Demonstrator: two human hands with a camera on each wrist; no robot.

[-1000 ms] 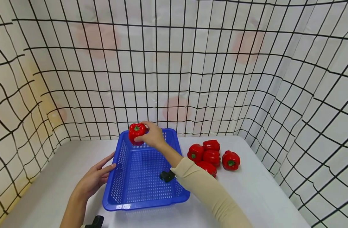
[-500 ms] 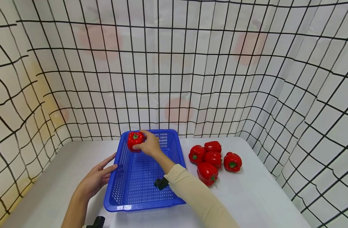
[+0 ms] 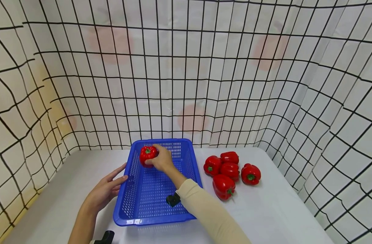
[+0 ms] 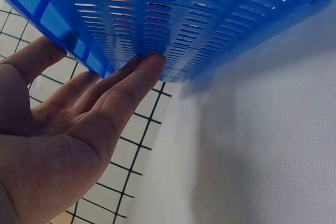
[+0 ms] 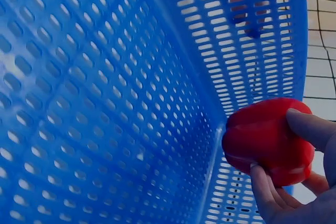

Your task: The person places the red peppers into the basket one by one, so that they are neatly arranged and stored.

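My right hand (image 3: 163, 159) grips a red bell pepper (image 3: 147, 156) in the far left corner of a blue perforated plastic basket (image 3: 155, 222). In the right wrist view the thumb and fingers curl round the bell pepper (image 5: 270, 140), close to the basket's corner. At the basket's left side, my left hand (image 3: 102, 191) has its fingers extended. The left wrist view shows those fingertips against the slotted outer wall (image 4: 173, 30), with the thumb near the rim.
Several red bell peppers (image 3: 223, 186) lie grouped on the white table (image 3: 265, 217) to the right of the basket. One bell pepper (image 3: 250, 174) sits slightly apart at their right. A black grid net (image 3: 186, 81) stands before white sheeting around the back and sides.
My right hand has lowered the bell pepper from above the far rim down into the basket's far left corner. The left hand keeps its place on the basket's side.
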